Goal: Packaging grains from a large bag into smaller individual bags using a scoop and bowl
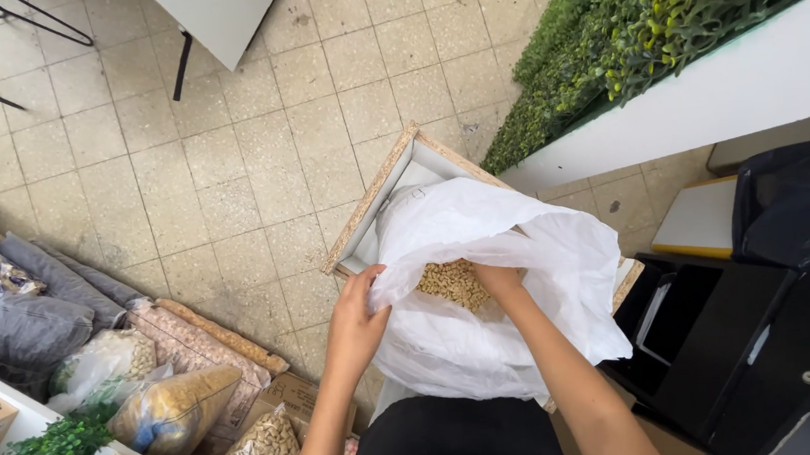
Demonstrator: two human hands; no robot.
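Observation:
A large white plastic bag [513, 277] sits open in front of me, with pale tan nuts [453, 282] showing in its mouth. My left hand [357, 318] pinches the bag's left rim. On the right side, my right hand [498, 277] grips the rim next to the nuts, fingers partly tucked into the plastic. The bag rests on a wooden-edged white box [379, 201] standing on the tiled floor.
Clear bags of nuts and grains [175, 405], grey sacks [36, 324] and a cardboard box [293, 394] lie at the left. A green hedge in a white planter [681, 94] runs along the right. Black equipment [763, 326] stands at lower right. A white table [215, 17] stands beyond.

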